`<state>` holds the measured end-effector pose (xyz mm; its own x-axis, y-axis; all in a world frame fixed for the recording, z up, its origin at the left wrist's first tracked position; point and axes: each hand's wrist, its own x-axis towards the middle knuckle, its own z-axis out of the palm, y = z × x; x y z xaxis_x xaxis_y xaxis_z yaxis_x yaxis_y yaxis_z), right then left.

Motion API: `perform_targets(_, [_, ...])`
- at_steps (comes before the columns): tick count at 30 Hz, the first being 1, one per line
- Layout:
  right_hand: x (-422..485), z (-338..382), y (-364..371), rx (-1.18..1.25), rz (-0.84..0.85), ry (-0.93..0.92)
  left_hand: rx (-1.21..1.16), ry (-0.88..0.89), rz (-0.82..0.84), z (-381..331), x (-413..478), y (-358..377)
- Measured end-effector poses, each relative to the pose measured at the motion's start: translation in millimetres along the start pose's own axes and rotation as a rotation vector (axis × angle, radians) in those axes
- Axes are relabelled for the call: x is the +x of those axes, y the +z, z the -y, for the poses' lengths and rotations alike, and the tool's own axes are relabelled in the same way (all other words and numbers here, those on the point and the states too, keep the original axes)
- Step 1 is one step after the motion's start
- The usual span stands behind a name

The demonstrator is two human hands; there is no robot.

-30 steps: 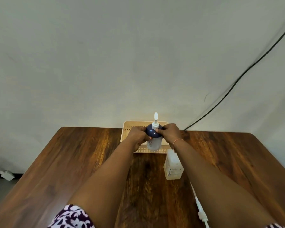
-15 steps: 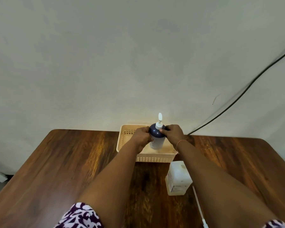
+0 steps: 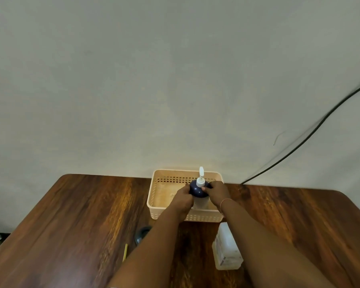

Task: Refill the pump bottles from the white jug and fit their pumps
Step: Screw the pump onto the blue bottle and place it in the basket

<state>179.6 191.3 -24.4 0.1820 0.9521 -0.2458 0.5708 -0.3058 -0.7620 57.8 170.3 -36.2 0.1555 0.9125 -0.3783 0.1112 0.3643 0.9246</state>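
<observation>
A pump bottle point(image 3: 198, 192) with a dark blue top, pale lower body and white pump point(image 3: 201, 177) stands upright inside the cream perforated basket point(image 3: 154, 196) at the table's far edge. My left hand point(image 3: 182, 199) grips its left side, and my right hand point(image 3: 216, 193) holds its right shoulder near the pump collar. The white jug point(image 3: 227, 248) stands on the wooden table point(image 3: 71, 225) in front of the basket, partly behind my right forearm.
A dark round object point(image 3: 142, 233) and a thin yellow stick point(image 3: 125, 251) lie on the table beside my left forearm. A black cable point(image 3: 299, 142) runs down the wall at the right. The wall rises directly behind the basket.
The bottle has gone down into the basket with both hands still on it. The view has tilted, so the basket and jug now show more fully.
</observation>
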Motion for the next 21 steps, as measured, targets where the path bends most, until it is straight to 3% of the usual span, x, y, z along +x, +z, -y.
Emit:
perform_targets(7, [-1,3,-4,-0.085,0.077,0.021,0.006,0.035,-0.009,1,-1,1])
perform_targets(21, [-68,32,-2,-0.011,-0.018,-0.021,-0.028,0.01,-0.053,-4,-67,-16])
